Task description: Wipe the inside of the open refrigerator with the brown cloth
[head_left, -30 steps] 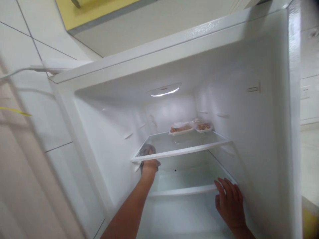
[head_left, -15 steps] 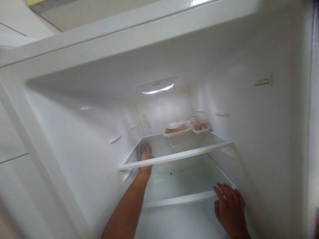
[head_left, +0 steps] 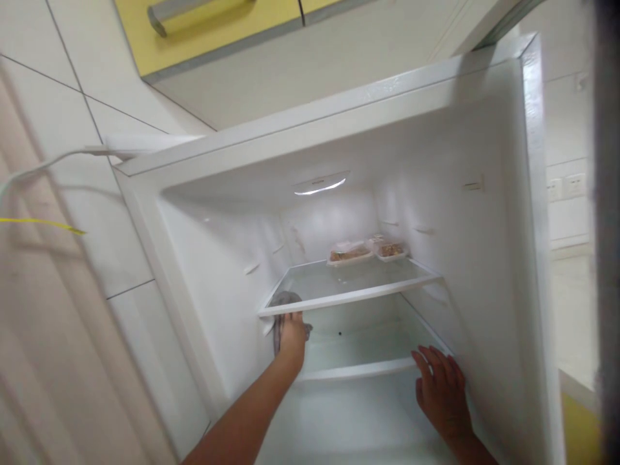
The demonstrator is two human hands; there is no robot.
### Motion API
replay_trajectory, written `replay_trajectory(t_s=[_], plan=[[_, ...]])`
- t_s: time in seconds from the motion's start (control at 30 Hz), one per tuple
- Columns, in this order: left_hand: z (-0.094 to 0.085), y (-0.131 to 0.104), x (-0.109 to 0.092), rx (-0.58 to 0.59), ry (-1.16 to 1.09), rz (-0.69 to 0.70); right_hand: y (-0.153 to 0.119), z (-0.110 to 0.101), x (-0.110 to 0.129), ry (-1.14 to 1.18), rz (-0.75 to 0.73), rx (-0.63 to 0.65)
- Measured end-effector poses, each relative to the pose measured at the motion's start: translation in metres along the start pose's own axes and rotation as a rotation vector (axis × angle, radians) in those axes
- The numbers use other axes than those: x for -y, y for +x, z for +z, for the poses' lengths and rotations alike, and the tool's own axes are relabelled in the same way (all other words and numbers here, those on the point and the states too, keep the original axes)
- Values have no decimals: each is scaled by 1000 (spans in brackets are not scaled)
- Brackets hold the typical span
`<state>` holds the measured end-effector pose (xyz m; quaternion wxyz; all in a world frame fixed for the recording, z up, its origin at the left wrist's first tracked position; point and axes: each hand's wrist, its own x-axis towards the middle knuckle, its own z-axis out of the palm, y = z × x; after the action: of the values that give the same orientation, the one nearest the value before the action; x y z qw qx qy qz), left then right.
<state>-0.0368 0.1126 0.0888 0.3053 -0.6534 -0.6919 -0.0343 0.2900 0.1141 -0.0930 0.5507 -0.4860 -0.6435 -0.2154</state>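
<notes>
My left hand (head_left: 292, 336) reaches into an open fridge (head_left: 314, 106) at the left, just below the front rim of the upper glass shelf (head_left: 358, 296). In it is a grey cloth (head_left: 278, 339), bunched against the left side wall; part of the cloth shows through the glass. The fingertips are partly hidden by the cloth and the rim. My right hand (head_left: 442, 384) rests at the right end of the lower shelf's white front edge (head_left: 358, 371), fingers spread and holding nothing.
Two clear-lidded food trays (head_left: 349, 253) stand at the back right of the upper shelf. A small dark speck (head_left: 340, 334) shows toward the rear below it. Yellow cabinet doors (head_left: 213, 32) hang above the fridge, and a pale curtain (head_left: 62, 361) is at the left.
My left hand has drawn forward with the cloth toward the upper shelf's front left corner. My right hand stays at the lower shelf's edge. The view has pulled back, showing more surroundings.
</notes>
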Motion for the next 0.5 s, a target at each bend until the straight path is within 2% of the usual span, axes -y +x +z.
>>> replay_trajectory(t_s=[0.17,0.33,0.43,0.5], plan=[[-32,-56,-2,147,187,92,4,-7,3,15,-18,7],[-68,-109,16,201,223,172,4,-8,2,22,-50,2],[-84,-130,27,214,202,232,4,-8,1,21,-58,14],[-92,-133,31,218,195,254,4,-9,2,18,-56,25]])
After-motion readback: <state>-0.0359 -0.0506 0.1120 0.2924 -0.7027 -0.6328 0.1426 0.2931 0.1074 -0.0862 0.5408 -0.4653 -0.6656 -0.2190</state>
